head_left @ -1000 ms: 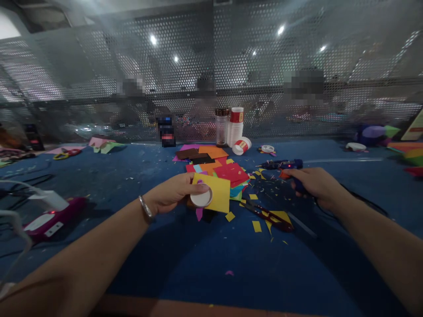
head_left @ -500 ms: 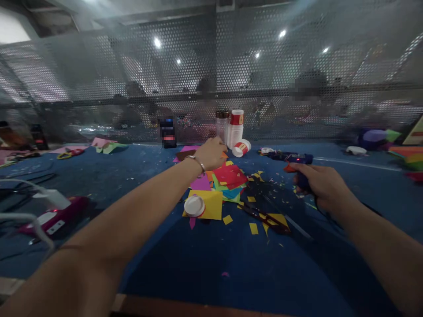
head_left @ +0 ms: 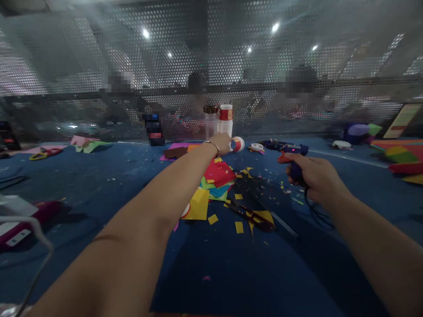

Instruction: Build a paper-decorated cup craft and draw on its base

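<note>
The right hand (head_left: 312,176) is gripping a dark blue glue gun (head_left: 289,152) by its handle, fingers wrapped fully round it, one finger lying on the orange trigger. The gun is lying with its long axis roughly level, nozzle pointing left toward the stack of paper cups (head_left: 226,119), a small red light glowing on its plastic body. Its black cord is trailing down from the hand, away from the cups.

The left hand (head_left: 222,141) is reaching out just in front of the cups, next to a tipped-over cup (head_left: 238,144); whether it is grasping anything cannot be told. A thin metal bracelet (head_left: 213,146) is circling its wrist.

Nearer the person than the cups, flat coloured paper squares (head_left: 216,178) are lying in a loose heap on the blue felt-like table (head_left: 231,264), with red-handled scissors (head_left: 253,216) beside them.

Half a second ago the left hand was hovering over the paper; now it is sitting closer to the cups, and its forearm is hiding most of the white round lid
</note>
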Demonstrator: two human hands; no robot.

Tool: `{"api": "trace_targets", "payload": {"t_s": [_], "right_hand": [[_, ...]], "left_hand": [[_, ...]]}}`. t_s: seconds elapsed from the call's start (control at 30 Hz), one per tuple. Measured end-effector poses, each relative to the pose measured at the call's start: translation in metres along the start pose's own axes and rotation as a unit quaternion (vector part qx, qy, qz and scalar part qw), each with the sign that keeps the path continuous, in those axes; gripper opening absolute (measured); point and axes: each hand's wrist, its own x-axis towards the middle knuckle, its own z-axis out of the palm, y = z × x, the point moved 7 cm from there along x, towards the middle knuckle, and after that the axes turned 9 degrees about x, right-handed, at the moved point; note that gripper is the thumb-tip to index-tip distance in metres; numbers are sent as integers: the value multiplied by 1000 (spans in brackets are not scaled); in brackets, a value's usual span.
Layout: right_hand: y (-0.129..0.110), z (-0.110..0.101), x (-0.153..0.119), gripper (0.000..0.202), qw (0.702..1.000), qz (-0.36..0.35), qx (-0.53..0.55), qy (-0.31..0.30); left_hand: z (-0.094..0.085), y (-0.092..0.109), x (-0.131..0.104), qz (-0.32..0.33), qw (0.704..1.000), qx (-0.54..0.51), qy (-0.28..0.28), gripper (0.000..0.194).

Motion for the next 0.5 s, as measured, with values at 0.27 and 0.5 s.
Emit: {"api": "trace_targets", "payload": {"t_s": [0.27, 0.5], "right_hand": [[-2, -1, -1, 18, 1000, -25, 7, 3], [1, -3, 1, 17, 1000, -25, -12, -5]], "left_hand": [[-30, 55, -43, 10, 999, -5, 50, 39], [-18, 106, -89, 30, 999, -12, 17, 54]]}}
